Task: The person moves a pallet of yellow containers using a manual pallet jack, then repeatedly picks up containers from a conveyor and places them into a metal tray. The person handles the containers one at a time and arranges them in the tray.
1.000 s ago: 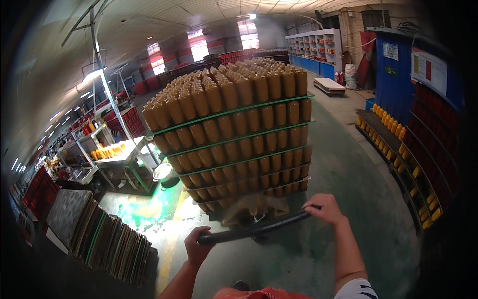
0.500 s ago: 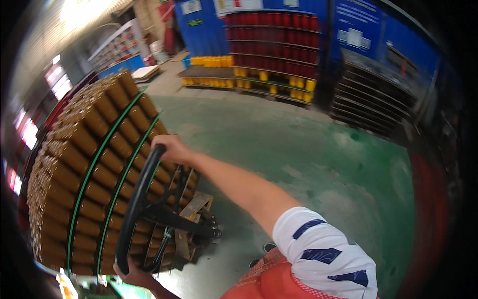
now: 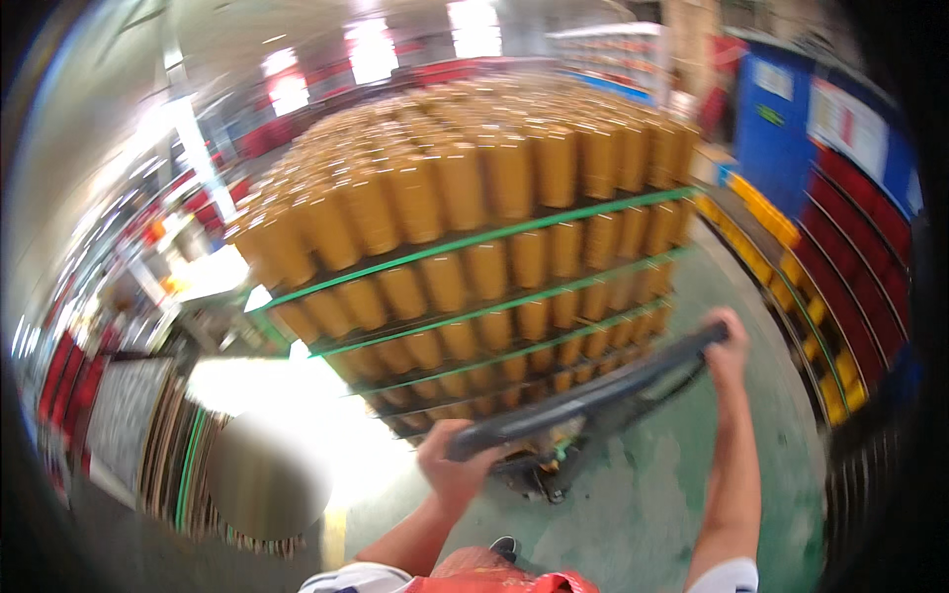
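Observation:
Both of my hands are closed on the black handle bar (image 3: 593,393) of a pallet jack. My left hand (image 3: 457,469) wraps the near left end, while my right hand (image 3: 727,351) grips the far right end. Beyond the bar stands a tall load of mustard-brown cylinders (image 3: 460,193), stacked in layers and bound by green straps (image 3: 474,240). The jack's lower parts (image 3: 539,479) show partly below the bar, blurred. The pallet under the load is mostly hidden.
To the right, dark red cylinders (image 3: 860,242) and yellow cylinders (image 3: 761,212) stand in stacks by a blue wall (image 3: 776,133). Leaning boards or stacked sheets (image 3: 178,455) are at the lower left. Green floor (image 3: 643,504) runs around the jack; bright light falls left of the load.
My view has swung left, so the load has shifted from the left side to the middle. The handle bar now lies more crosswise before me. Both hands have kept their hold.

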The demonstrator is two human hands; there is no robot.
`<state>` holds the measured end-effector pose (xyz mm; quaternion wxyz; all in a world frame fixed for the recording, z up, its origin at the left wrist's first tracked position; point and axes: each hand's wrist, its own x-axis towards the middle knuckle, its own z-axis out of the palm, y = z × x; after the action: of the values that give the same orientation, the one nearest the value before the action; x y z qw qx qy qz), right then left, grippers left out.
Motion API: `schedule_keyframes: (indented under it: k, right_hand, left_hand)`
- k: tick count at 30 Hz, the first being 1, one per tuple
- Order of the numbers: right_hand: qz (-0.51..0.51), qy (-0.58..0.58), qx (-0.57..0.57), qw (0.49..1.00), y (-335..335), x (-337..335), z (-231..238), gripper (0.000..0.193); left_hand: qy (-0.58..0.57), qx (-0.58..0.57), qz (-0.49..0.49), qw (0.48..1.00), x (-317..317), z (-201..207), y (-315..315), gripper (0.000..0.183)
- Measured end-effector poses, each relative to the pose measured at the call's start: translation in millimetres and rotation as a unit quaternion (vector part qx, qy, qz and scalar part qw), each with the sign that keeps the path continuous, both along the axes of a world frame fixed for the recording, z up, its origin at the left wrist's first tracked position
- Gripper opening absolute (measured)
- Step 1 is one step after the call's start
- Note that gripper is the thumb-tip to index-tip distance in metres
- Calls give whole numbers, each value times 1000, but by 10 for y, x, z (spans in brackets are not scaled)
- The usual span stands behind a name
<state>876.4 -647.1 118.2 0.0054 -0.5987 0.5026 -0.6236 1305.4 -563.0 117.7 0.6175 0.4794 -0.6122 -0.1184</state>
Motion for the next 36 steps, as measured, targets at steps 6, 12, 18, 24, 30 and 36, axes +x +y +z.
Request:
schedule_keyframes:
  k: [6, 12, 18, 24, 30, 36]
  right_hand:
    - [93, -122, -29, 988, -132, -375, -429, 27]
    - [90, -93, -22, 991, -13, -256, -385, 25]
    - [29, -84, -5, 996, 457, -332, -282, 22]
    - [5, -4, -74, 997, 1050, 192, -4, 32]
    - [-59, -60, 17, 996, 1822, 444, 182, 29]
    - [-202, -29, -31, 978, 2468, 1074, 236, 32]
  left_hand:
    - [47, 25, -30, 998, -53, 79, 145, 33]
    - [21, -18, -28, 999, -18, 102, 379, 34]
    - [20, -17, -30, 999, -64, 112, 577, 34]
    - [8, -23, -13, 1000, 172, 176, 912, 35]
    - [8, -72, -65, 995, 370, 133, 834, 27]
    - [-44, -120, -50, 991, 578, 250, 288, 23]
